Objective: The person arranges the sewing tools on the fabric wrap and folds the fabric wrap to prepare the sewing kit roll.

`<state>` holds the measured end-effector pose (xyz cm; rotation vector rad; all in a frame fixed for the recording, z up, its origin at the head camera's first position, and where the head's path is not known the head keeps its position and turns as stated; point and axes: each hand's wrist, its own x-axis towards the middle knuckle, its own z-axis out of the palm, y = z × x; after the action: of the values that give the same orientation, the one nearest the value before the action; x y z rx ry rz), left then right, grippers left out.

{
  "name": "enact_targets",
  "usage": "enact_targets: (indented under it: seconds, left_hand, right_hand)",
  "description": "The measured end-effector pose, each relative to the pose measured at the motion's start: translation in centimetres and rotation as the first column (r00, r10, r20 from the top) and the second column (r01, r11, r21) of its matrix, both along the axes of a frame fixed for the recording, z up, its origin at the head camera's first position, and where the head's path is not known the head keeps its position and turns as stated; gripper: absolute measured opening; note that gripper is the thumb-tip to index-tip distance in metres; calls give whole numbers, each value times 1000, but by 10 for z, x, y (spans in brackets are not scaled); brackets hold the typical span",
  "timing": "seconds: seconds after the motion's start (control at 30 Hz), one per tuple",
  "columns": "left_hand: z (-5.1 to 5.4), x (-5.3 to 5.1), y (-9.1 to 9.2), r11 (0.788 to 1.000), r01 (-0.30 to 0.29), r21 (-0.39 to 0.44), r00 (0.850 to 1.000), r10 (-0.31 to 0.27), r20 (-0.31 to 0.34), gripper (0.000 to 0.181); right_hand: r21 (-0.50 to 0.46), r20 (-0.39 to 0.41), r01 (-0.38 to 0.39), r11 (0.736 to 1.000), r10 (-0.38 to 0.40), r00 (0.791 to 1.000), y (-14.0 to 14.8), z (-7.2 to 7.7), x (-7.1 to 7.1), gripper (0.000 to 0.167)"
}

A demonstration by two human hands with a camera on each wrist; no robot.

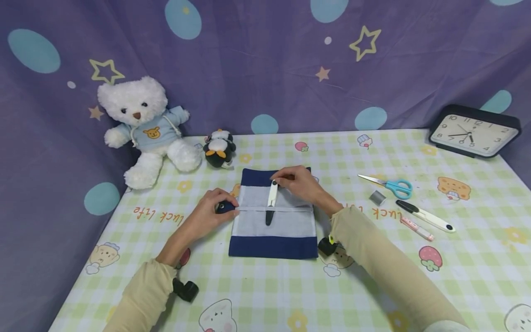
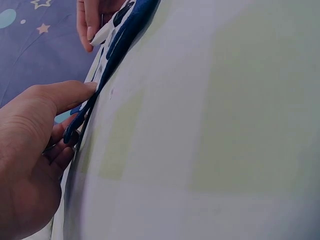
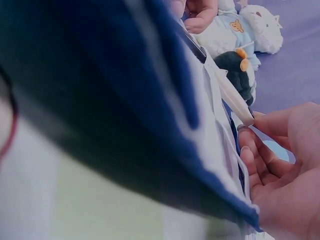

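An unfolded navy fabric case [image 1: 274, 247] with a pale grey lining lies on the table, a narrow elastic strap [image 1: 296, 209] crossing its middle. My left hand [image 1: 211, 210] pinches the case's left edge by a navy tab with a snap, thumb above and fingers below in the left wrist view. A slim white tool with a black end [image 1: 272, 196] lies over the lining; it appears to run under the strap, black end toward me. Its far white end is pinched between the thumb and fingers of my right hand [image 1: 299, 182]. The tool's exact kind is unclear.
To the right lie blue-handled scissors [image 1: 396, 186], a grey thread spool [image 1: 377, 198], a similar white-and-black tool [image 1: 427, 216] and a pink marker-like stick [image 1: 416, 228]. A clock [image 1: 474, 131], a white teddy bear [image 1: 151, 131] and a plush penguin [image 1: 219, 148] stand at the back.
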<state>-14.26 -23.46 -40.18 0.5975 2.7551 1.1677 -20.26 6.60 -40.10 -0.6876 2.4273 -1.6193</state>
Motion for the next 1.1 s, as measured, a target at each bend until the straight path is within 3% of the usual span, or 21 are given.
enact_targets:
  seconds: [0.7, 1.1]
  left_hand:
    - [0, 0, 1, 1000, 1, -11, 1000, -1, -8, 12]
    - [1, 0, 2, 1000, -3, -17, 1000, 2, -18, 12]
  right_hand:
    - [19, 14, -44, 999, 43, 999, -2, 5, 4, 19]
    - [80, -2, -78, 994, 78, 997, -6, 5, 7, 19]
